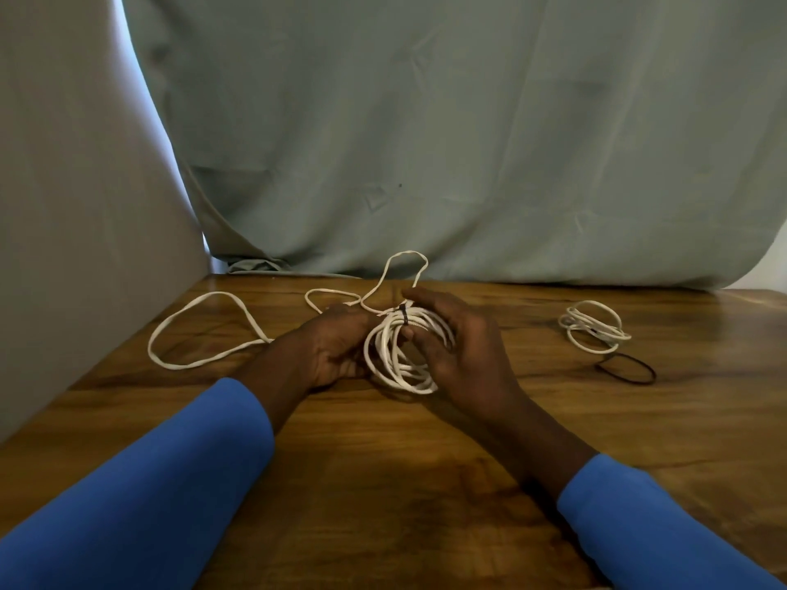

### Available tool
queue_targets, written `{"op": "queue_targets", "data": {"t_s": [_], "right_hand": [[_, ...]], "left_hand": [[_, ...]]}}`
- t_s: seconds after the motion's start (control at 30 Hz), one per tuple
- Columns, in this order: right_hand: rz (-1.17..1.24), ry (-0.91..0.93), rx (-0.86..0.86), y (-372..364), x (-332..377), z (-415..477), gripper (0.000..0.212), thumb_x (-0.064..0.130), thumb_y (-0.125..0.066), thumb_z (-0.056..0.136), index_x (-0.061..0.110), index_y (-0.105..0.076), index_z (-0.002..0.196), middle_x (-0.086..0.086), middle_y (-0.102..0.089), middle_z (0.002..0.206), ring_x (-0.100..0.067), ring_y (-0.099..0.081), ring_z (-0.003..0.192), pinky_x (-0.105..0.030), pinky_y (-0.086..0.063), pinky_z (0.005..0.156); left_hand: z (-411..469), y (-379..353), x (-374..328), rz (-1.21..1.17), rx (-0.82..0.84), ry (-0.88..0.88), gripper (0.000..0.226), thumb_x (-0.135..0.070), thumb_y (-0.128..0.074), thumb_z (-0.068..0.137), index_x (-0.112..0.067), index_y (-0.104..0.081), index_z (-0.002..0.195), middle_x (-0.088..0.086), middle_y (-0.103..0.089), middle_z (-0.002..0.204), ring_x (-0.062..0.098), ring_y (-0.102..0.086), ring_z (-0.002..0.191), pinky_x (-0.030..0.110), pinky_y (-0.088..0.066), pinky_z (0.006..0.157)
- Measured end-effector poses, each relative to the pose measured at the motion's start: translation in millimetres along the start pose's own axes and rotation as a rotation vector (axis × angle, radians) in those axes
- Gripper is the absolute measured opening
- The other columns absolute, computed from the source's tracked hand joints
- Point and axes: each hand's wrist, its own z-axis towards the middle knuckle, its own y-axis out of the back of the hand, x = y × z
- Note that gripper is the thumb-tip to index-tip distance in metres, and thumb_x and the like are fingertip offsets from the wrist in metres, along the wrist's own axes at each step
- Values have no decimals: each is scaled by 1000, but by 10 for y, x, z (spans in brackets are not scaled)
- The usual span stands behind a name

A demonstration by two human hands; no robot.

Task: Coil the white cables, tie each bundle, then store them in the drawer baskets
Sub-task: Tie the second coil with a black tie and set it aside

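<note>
A coiled bundle of white cable (394, 359) stands upright on the wooden table (383, 470), held between both hands. A black tie (403, 315) wraps its top. My left hand (330, 349) grips the bundle's left side, and my right hand (458, 349) curls round its right side with fingers through the loops. Loose white cable (200, 330) trails left across the table and loops up behind the hands. A second coiled white bundle (594, 327) lies at the right.
A black elastic band (626, 368) lies on the table just in front of the second bundle. A grey-green cloth (468, 142) hangs behind the table's far edge. A pale panel (76, 206) stands along the left side.
</note>
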Motion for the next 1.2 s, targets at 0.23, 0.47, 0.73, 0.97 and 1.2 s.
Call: {"op": "queue_targets", "data": {"t_s": [0.23,0.47,0.73,0.97,1.2], "right_hand": [[72,-3,-7,-30,9,-11,19,7,-67,97,15,-71,113,4,-74,105,-16,-71,99,-45,-57,87],[213,-297,-48,-50,-39,4,20,4,-69,93,16,-73,108,1,-78,99,-16,-75,92,-49,-61,86],[163,-440,-159,-23,-215,57,16,24,-72,78,21,-74,93,2,-78,87,-18,-75,84,-53,-61,77],[690,-780,-304,12,-142,79,13,-3,-72,89,4,-70,99,-19,-78,93,-36,-76,90,-62,-59,85],[789,-809,-292,36,-152,68,10,-2,-71,90,0,-72,100,-22,-77,95,-30,-74,79,-50,-61,81]], "left_hand": [[-87,56,-61,55,196,41,22,-34,-76,73,-14,-83,79,12,-74,87,23,-69,75,34,-62,69],[6,11,0,234,-148,-164,17,-27,-79,87,-12,-80,95,11,-79,95,25,-75,81,44,-63,79],[-210,-284,-57,847,-341,-1034,18,-39,-72,86,-27,-66,74,-12,-59,62,6,-57,59,26,-44,57],[-317,-450,6,1390,-420,-789,41,-66,-59,81,-27,-68,73,-7,-65,73,14,-61,72,31,-36,61],[-217,-502,153,1126,-422,-760,20,-44,-68,91,-29,-70,77,-11,-65,75,9,-61,73,30,-38,60]]}}
